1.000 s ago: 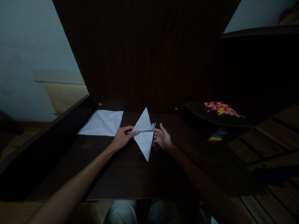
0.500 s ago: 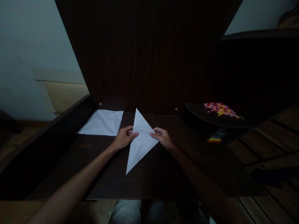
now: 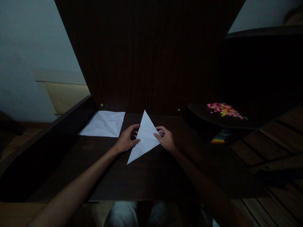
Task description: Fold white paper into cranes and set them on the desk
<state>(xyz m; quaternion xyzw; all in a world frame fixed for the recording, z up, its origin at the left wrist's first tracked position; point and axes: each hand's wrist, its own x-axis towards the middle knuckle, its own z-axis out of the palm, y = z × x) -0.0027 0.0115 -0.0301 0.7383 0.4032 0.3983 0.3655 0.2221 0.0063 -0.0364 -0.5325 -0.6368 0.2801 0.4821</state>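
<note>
A white sheet of paper folded into a triangle [image 3: 146, 138] is held between my two hands over the dark desk. My left hand [image 3: 127, 138] grips its left edge, thumb on top and fingers curled behind. At the right corner my right hand [image 3: 166, 138] pinches the paper the same way, its fingertips partly hidden. One point of the triangle faces away from me and another points toward my lower left. Left of my left hand lies a creased white paper [image 3: 104, 124], flat on the desk.
The dark wooden desk [image 3: 113, 186] has a raised side panel [image 3: 47, 138] on the left and a tall back board [image 3: 146, 56]. On a curved shelf [image 3: 201, 115] at right sits a pile of small pink, red and yellow pieces [image 3: 224, 110]. Below it shows a colourful item [image 3: 219, 140].
The folded paper has turned clockwise, its far point moving right and its near point rising away from me. Both hands keep hold of it, and the left fingers have shifted slightly along the edge.
</note>
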